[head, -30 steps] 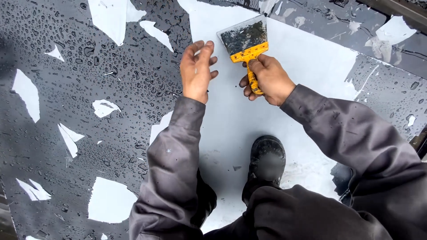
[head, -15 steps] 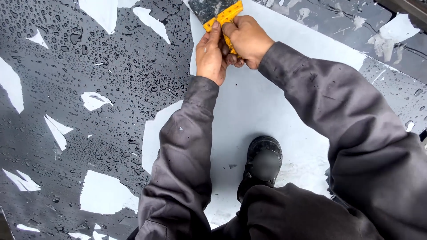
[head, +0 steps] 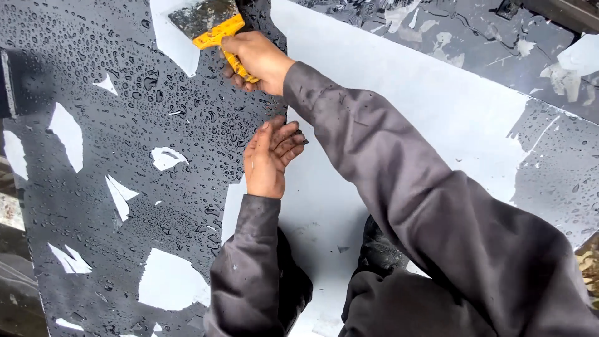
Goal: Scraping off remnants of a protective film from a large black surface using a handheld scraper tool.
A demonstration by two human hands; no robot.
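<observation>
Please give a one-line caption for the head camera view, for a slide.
Right hand pushes a yellow-handled scraper across a wet black film on a white panel; left hand rests at the film's edge.

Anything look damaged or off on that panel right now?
Yes: the dark wet coating is torn into ragged patches, with white surface bared in scattered holes. The right hand grips a yellow scraper; its blade looks grimy.

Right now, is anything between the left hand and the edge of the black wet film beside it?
Nothing visible. The left hand lies right at the black film edge, fingers on it. The right hand holds the yellow scraper further up.
</observation>
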